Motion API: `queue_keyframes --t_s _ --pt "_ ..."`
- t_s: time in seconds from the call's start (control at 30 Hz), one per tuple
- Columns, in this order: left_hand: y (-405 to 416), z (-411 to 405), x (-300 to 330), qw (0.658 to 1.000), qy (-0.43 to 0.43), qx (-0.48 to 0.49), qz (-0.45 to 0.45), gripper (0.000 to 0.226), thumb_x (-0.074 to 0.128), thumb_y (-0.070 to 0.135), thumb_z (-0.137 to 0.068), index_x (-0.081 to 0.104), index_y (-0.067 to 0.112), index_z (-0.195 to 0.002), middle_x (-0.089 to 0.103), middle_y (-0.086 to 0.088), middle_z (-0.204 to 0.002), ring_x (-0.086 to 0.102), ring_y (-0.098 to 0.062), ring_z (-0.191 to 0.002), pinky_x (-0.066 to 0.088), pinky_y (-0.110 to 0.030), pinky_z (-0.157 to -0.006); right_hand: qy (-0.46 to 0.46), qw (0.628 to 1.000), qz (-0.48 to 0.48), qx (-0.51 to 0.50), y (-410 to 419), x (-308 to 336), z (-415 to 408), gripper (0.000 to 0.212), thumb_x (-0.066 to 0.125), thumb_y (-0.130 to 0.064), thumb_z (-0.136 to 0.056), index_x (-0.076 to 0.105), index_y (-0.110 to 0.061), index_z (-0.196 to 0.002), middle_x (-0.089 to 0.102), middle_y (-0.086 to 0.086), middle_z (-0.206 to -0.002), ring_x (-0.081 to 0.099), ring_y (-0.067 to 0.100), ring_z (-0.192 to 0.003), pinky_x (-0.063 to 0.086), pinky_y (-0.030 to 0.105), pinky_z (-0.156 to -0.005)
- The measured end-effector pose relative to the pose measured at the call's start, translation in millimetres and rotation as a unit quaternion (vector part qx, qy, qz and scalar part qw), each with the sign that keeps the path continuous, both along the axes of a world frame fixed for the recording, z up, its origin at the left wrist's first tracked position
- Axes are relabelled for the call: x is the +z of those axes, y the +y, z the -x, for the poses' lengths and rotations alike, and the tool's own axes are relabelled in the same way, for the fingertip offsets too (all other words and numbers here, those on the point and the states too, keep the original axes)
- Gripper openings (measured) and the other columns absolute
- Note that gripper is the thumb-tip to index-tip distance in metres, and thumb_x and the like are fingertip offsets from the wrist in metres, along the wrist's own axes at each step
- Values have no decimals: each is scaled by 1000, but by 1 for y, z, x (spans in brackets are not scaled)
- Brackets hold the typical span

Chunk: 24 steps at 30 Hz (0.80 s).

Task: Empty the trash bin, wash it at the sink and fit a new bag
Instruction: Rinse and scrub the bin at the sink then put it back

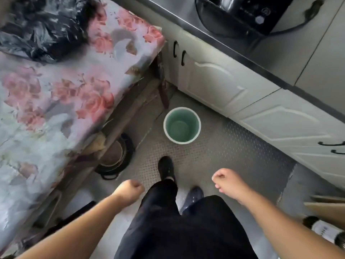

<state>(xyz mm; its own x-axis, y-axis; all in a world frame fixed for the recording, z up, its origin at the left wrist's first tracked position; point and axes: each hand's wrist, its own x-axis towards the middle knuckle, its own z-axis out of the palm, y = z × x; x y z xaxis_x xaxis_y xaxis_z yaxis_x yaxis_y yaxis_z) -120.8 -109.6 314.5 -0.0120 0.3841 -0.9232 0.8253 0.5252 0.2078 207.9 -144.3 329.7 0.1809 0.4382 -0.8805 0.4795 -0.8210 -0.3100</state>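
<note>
- On the grey patterned floor, between the table and the white cabinets, stands the trash bin, upright, with a white rim and a green inside; nothing shows in it and no bag lines it.
- Well short of the bin, the left hand hangs in the air with its fingers curled into a loose fist, holding nothing.
- To its right, the right hand is likewise curled and holds nothing, apart from the bin.
- Between the hands are the person's dark trousers and black shoes, one foot set ahead toward the bin.
- At the left, a table under a floral cloth carries a crumpled black plastic bag at its far end.
- Under the table edge sits a round dark pot.
- Up on the counter rests a black appliance with a cord.
</note>
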Motion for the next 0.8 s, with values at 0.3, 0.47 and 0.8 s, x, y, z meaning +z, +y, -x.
queue_keyframes --t_s 0.3,0.47,0.8 --pt "171 -80 -199 993 12 90 -70 17 60 15 -96 67 5 -84 62 -18 -80 62 -28 -76 56 -33 -75 5 998 40 49 57 -188 1 12 55 -20 -89 67 -18 -89 71 3 -90 66 24 -88 50 31 -77" --pt "166 -116 -332 968 22 247 -38 23 67 30 -92 66 11 -105 66 -9 -95 62 -18 -72 48 -19 -47 22 991 84 101 42 -298 0 13 54 -26 -87 66 -24 -83 73 -2 -86 67 20 -85 53 31 -77" --pt "143 -148 -456 862 -90 497 39 35 63 13 -95 57 10 -129 70 -8 -113 70 -23 -95 60 -39 -82 67 989 123 38 43 -390 -16 13 59 -29 -86 67 -19 -83 73 5 -83 71 23 -82 58 47 -84"
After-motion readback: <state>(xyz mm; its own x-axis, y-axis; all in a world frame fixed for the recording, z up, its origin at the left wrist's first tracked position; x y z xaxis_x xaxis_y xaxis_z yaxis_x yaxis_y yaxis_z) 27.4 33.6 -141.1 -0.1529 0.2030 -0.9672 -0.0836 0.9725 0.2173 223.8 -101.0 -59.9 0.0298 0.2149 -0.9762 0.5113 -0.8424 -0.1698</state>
